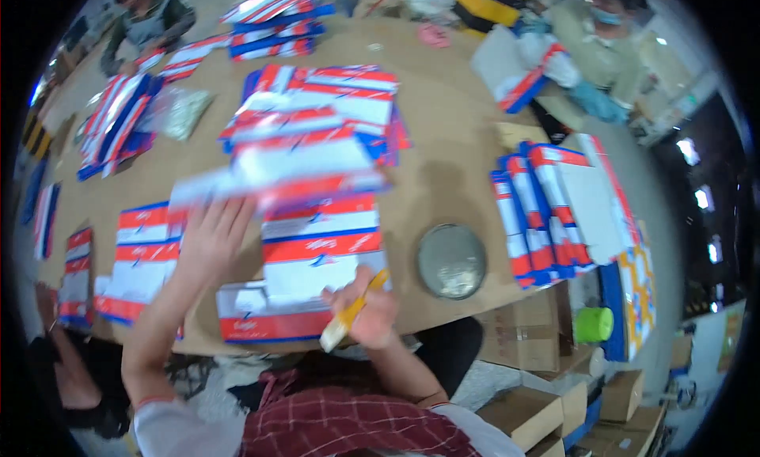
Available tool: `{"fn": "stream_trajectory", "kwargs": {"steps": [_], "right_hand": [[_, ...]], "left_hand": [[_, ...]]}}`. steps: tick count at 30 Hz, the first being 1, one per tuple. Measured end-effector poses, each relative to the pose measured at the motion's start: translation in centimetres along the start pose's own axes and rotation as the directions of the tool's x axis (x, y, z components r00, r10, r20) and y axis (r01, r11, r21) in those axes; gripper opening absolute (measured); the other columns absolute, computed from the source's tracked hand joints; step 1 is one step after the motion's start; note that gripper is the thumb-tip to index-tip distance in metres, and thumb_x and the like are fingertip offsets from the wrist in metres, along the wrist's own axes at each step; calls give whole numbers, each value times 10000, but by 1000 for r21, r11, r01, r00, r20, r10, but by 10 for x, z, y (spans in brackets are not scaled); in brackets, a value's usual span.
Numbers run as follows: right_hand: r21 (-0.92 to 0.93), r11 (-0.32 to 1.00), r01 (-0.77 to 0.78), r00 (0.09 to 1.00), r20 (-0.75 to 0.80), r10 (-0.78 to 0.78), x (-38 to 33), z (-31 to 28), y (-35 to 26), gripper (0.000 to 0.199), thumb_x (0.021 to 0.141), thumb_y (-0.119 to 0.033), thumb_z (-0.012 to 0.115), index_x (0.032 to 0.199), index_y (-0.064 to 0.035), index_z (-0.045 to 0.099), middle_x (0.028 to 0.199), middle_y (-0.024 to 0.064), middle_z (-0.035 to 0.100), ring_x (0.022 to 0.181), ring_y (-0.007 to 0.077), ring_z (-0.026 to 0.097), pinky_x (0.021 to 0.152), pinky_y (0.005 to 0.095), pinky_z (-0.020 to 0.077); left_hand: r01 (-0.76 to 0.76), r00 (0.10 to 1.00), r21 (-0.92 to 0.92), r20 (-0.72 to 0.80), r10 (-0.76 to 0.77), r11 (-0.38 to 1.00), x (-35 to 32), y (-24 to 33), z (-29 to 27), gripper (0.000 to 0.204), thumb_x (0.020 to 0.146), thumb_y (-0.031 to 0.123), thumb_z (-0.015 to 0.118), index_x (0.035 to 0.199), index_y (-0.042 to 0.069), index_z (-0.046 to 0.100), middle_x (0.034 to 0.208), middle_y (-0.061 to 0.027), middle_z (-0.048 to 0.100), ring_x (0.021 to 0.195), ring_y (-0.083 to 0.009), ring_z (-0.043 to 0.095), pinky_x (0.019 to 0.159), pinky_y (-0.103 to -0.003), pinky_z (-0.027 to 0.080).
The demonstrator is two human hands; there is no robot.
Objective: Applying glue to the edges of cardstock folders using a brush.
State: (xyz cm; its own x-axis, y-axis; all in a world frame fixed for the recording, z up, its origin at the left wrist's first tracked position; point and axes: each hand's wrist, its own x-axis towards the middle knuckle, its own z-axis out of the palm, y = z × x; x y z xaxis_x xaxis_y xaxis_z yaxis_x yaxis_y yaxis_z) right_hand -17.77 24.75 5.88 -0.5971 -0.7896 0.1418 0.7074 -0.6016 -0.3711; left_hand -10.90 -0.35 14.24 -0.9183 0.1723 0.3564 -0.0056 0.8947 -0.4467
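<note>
My right hand (374,313) is closed around a brush with a yellow handle (354,310); its pale bristles point down and left, over the near table edge. Ahead and to the left, my left hand (212,237) grips the near edge of a red, white and blue printed cardboard sheet (293,180), smeared by motion and raised over a pile of similar sheets (348,93). Between my hands lies a flat printed carton blank (321,255) with a side flap. Right of it stands a round grey dish (451,242) with something whitish in the bottom.
Folded cartons (546,212) stand in a row at the table's right edge. More printed pieces (119,125) and a clear plastic bag (184,113) lie at the far left. Co-workers sit across the table and at the near left. Open cardboard boxes (526,413) stand below on the right.
</note>
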Motion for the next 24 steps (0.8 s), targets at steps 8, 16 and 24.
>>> {"fn": "stream_trajectory", "kwargs": {"steps": [8, 16, 24], "right_hand": [[-275, 961, 5, 965, -251, -77, -13, -59, 45, 69, 814, -73, 521, 880, -77, 499, 848, 22, 509, 928, 222, 531, 867, 354, 406], [-232, 965, -125, 973, -221, 72, 12, -65, 40, 16, 827, -79, 485, 828, -73, 470, 709, 40, 493, 641, 125, 473, 688, 280, 412], [-366, 923, -119, 946, -325, -6, 22, -59, 44, 24, 867, -78, 466, 849, -64, 459, 716, 58, 490, 658, 117, 469, 627, 262, 384]], "left_hand": [[158, 982, -553, 174, -71, 818, -147, 143, 5, 330, 777, 188, 567, 1072, 41, 566, 1064, -90, 567, 994, -263, 512, 826, -403, 408], [606, 765, -574, 233, -600, 551, -122, 113, 38, 397, 737, 24, 547, 1130, 53, 506, 1110, -114, 513, 1083, -279, 455, 907, -425, 339], [614, 787, -503, 329, -521, 609, -117, 121, 51, 485, 684, 26, 559, 1162, 64, 483, 1148, -100, 479, 1141, -260, 416, 947, -483, 286]]}}
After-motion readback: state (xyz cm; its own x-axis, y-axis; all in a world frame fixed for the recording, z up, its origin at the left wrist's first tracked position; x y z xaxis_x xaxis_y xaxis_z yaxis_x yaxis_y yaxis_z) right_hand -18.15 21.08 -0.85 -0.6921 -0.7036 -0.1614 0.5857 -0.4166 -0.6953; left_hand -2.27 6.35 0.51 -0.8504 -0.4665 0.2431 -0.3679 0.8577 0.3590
